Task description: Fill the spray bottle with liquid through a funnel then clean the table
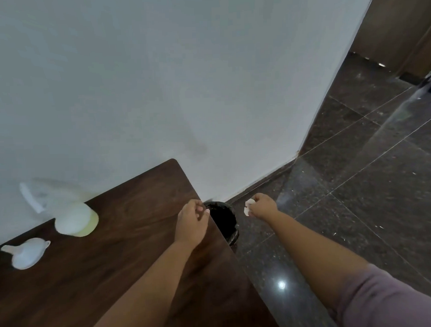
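A white spray bottle (pixel 69 212) with pale yellow liquid stands on the dark wooden table (pixel 115 277) by the wall. Near the table's left edge lies a white funnel (pixel 27 253) on its side. My left hand (pixel 193 222) hovers over the table's right edge with loosely curled fingers that hold nothing. My right hand (pixel 262 207) is out past the table, above the floor, and pinches a small crumpled white tissue (pixel 248 207). The tissue hangs just right of a black bin (pixel 224 221).
The black-lined bin stands on the floor between the table's right edge and the white wall (pixel 182 79). Dark glossy floor tiles (pixel 357 195) stretch to the right. A wooden door surface (pixel 400 22) is at the far top right.
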A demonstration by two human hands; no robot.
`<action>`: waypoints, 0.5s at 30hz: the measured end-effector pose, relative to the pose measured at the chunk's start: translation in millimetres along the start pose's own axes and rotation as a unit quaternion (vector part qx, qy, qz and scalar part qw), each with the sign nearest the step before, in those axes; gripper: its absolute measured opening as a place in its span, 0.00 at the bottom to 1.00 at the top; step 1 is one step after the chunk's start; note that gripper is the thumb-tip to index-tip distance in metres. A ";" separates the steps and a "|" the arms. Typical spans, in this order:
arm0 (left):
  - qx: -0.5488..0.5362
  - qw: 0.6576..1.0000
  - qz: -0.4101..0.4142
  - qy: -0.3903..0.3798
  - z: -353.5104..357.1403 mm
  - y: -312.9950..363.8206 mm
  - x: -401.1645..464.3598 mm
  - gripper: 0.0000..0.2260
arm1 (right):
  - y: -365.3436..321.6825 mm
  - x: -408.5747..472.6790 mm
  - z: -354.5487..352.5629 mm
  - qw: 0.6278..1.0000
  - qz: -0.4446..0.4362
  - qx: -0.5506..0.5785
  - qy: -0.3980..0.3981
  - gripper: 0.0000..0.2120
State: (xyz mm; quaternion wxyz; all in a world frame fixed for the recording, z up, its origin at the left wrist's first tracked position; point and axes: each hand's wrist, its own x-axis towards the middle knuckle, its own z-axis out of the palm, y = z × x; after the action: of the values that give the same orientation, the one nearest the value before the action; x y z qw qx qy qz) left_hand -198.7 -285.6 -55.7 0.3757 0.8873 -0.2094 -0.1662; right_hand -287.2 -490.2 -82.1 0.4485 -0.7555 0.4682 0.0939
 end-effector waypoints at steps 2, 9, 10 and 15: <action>0.010 1.000 -0.009 0.005 0.8 -1.5 9.7 0.06 | 0.3 19.0 2.8 0.997 0.021 -0.063 -0.034 0.15; 0.032 0.999 -0.001 0.028 8.9 -8.5 35.1 0.09 | -30.5 63.5 23.7 0.993 -0.022 -0.086 -0.074 0.17; 0.036 0.999 -0.003 0.028 9.7 -7.0 38.3 0.09 | -36.8 68.5 29.8 0.995 -0.009 -0.050 -0.084 0.18; 0.032 0.999 0.001 0.034 12.5 -11.0 43.3 0.10 | -51.9 79.7 43.7 0.997 0.020 0.036 -0.072 0.25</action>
State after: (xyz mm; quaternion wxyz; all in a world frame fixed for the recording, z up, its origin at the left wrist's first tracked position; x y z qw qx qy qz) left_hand -164.5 -307.7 -78.0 0.3542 0.9038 -0.2026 -0.1290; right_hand -190.6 -498.1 -121.6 0.5058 -0.7210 0.4526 0.1398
